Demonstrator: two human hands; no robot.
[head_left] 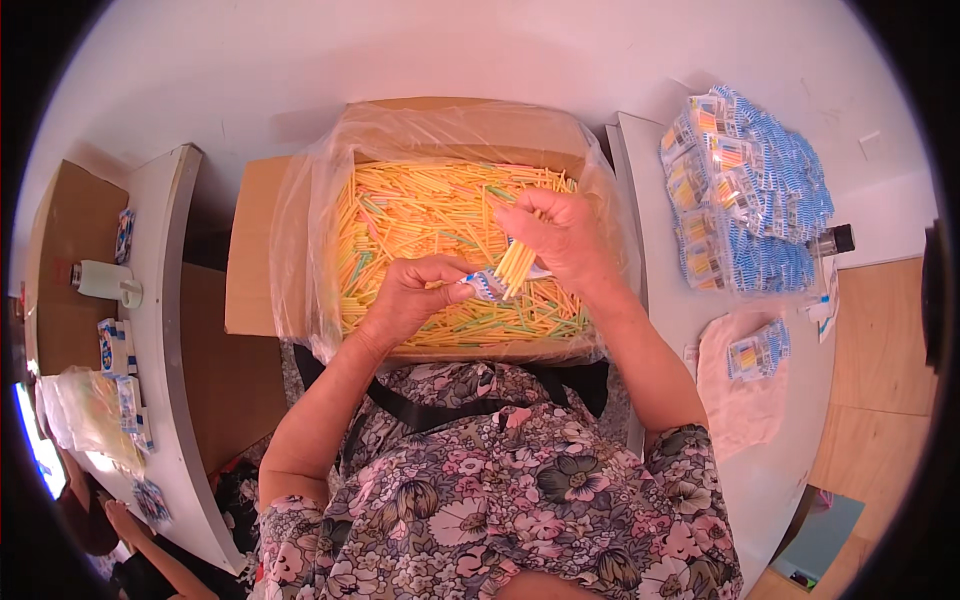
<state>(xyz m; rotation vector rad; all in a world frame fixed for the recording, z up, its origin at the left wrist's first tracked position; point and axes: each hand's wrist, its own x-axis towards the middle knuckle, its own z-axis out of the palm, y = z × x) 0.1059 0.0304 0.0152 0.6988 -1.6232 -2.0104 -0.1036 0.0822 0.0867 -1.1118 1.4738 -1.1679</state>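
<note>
Below my hands stands a cardboard box (262, 290) lined with clear plastic, filled with thin yellow, orange and green sticks (410, 215). My left hand (415, 295) pinches a small blue-and-white packet (487, 286) over the box. Close against it, my right hand (560, 238) grips a bundle of yellow sticks (516, 266), tilted with their lower ends at the packet. Whether those ends are inside the packet or just beside it, I cannot tell.
Blue-and-white filled packets (750, 190) are piled on the right table (670, 330), by a black-capped bottle (832, 240). Nearer lie a pink cloth (735, 410) and more packets (758, 352). A left shelf holds a pale mug (108, 283) and plastic bags (95, 410). Another person's hand (125, 522) shows lower left.
</note>
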